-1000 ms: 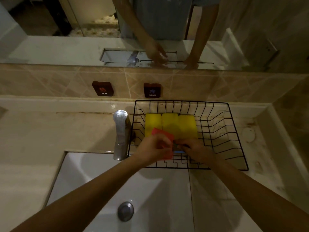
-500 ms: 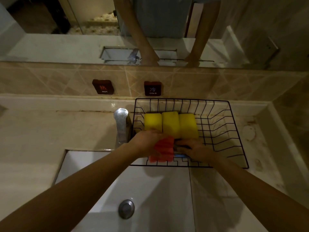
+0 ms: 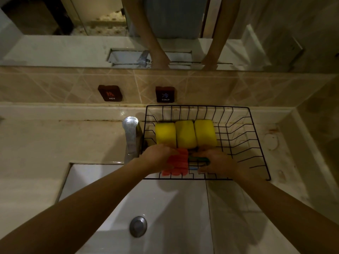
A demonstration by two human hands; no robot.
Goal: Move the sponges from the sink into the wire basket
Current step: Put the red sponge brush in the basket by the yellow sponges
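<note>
A black wire basket [image 3: 256,143] stands on the counter right of the tap, its front edge over the white sink [image 3: 165,208]. Three yellow sponges [image 3: 185,134] stand side by side at the basket's back. In front of them lies a ridged red sponge [image 3: 178,165] on the basket floor, with my left hand [image 3: 157,155] resting on its left side. My right hand [image 3: 218,162] holds a dark green sponge [image 3: 199,159] just right of the red one, with a bit of blue under it. No sponge shows in the sink.
A chrome tap [image 3: 131,136] rises just left of the basket. The sink drain plug [image 3: 138,226] is near the front. HOT [image 3: 110,93] and COLD [image 3: 165,94] wall buttons sit on the tiled backsplash below a mirror. A white disc [image 3: 271,142] lies on the counter at right.
The red sponge has gone from tilted in my left hand to lying flat on the basket floor. Both hands have lowered into the basket's front.
</note>
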